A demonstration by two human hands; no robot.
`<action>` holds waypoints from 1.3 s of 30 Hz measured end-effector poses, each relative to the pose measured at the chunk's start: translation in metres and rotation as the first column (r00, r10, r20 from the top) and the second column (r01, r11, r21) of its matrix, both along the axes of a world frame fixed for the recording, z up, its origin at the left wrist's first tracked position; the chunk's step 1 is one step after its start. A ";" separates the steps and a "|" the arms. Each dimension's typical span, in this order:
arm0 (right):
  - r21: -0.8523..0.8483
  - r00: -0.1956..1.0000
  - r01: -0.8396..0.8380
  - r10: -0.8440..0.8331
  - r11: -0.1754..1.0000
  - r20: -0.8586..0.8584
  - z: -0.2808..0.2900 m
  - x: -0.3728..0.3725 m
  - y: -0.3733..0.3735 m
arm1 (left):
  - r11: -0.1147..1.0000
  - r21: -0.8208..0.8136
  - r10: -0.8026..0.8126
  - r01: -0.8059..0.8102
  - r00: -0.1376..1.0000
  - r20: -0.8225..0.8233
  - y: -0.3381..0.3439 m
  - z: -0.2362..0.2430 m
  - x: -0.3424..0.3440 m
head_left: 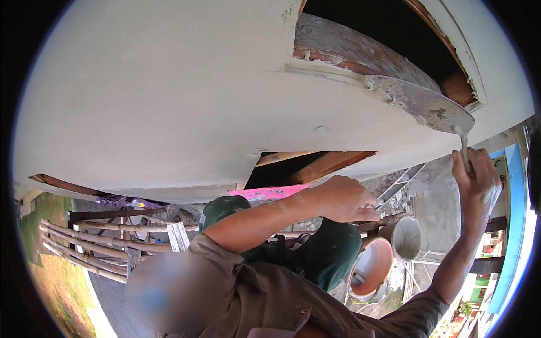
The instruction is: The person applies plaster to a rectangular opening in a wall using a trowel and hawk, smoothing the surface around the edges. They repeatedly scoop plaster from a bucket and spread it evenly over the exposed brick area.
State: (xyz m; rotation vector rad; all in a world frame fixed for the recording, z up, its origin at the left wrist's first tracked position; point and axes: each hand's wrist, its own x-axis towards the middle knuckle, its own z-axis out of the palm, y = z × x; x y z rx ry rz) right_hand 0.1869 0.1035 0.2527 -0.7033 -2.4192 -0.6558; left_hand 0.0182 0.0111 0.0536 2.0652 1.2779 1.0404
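Note:
My right hand (475, 177) is closed round the handle of a long metal trowel (428, 101), smeared with pale compound. Its blade lies along the lower edge of the upper opening (372, 50) in a white panel (141, 84), where rough compound lines the border. Dark space and reddish timber show inside. My left hand (352, 200), fingers loosely bent and apart with nothing visible in them, is just below a second, smaller opening (315, 166). Below it show my green-trousered legs (321, 253) and brown shirt.
Bamboo poles (96, 248) form a platform on the left, beside grass. A pink object (267, 191) is under the panel's edge. An orange bucket (372, 262) and a grey bucket (403, 239) stand at lower right, near a blue post (513, 197). A blurred patch covers the lower left.

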 end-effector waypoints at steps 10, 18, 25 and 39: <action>0.050 0.996 -0.088 0.086 0.995 0.038 0.004 -0.040 -0.004 | 0.982 -0.190 0.048 0.019 0.938 0.344 0.001 -0.011 -0.013; -0.476 0.971 -0.235 0.187 0.848 -0.146 -0.071 0.051 0.012 | 0.969 -0.244 -0.002 0.028 0.995 0.104 -0.044 -0.042 -0.028; -0.922 0.901 0.361 -0.306 0.139 0.306 -0.300 0.084 0.034 | 0.926 -0.374 0.023 -0.053 0.996 -0.086 -0.074 -0.067 -0.040; -0.942 0.942 0.334 0.009 -0.040 0.334 -0.205 0.013 -0.018 | 0.878 -0.420 0.142 -0.231 0.962 -0.232 -0.107 -0.098 -0.078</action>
